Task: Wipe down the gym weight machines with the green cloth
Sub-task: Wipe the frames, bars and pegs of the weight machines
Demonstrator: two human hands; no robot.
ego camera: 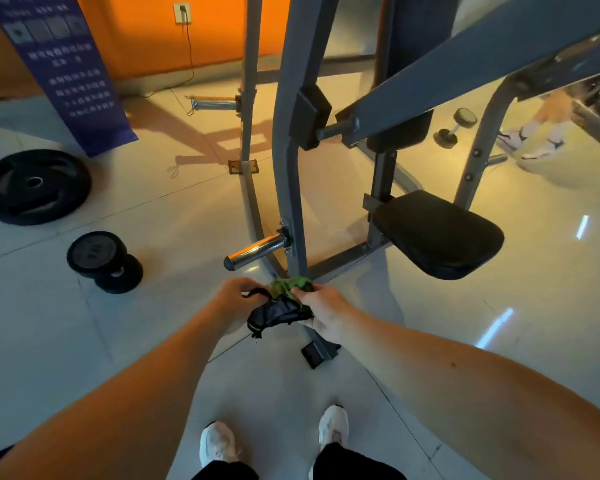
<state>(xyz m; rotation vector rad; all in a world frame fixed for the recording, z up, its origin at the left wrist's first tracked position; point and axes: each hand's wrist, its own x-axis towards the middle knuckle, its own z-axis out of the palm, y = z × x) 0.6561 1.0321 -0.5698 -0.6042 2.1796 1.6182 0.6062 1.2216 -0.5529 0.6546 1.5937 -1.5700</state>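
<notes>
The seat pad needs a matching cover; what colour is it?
The seat pad is black, shown in the head view.
</notes>
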